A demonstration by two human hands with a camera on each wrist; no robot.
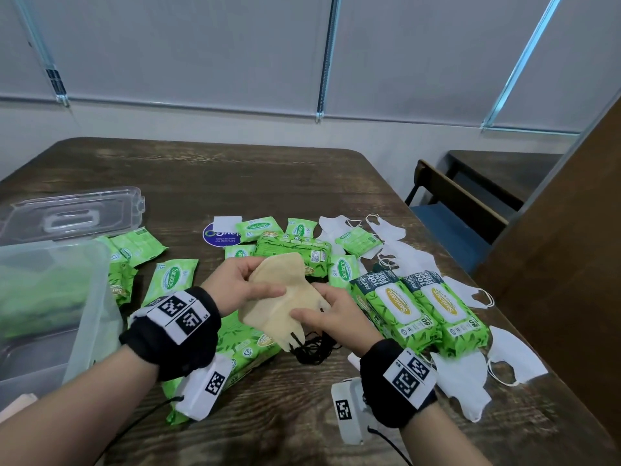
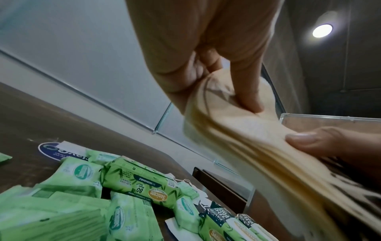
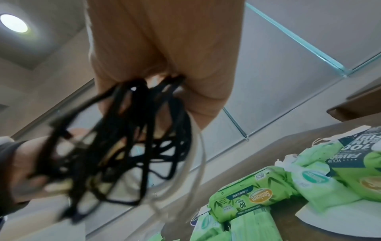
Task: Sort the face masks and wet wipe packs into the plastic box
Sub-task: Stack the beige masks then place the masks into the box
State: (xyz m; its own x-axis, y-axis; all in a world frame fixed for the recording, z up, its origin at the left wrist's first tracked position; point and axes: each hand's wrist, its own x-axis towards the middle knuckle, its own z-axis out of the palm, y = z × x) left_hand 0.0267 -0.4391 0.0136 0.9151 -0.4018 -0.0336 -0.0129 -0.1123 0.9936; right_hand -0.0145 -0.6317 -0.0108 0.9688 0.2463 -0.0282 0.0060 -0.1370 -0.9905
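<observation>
Beige face masks [image 1: 282, 290], stacked, sit pinched at both ends between your left hand [image 1: 235, 284] and right hand [image 1: 331, 317]. Black ear loops [image 1: 312, 348] dangle at 6 o'clock; they could snag and spill the stack. The plastic box [image 1: 90, 297] lies at 9 o'clock on the bench [image 1: 268, 183].

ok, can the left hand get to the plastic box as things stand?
Probably yes: the plastic box stands open just left of the left hand, nothing between. But that hand grips the beige mask stack with the right hand.
</observation>
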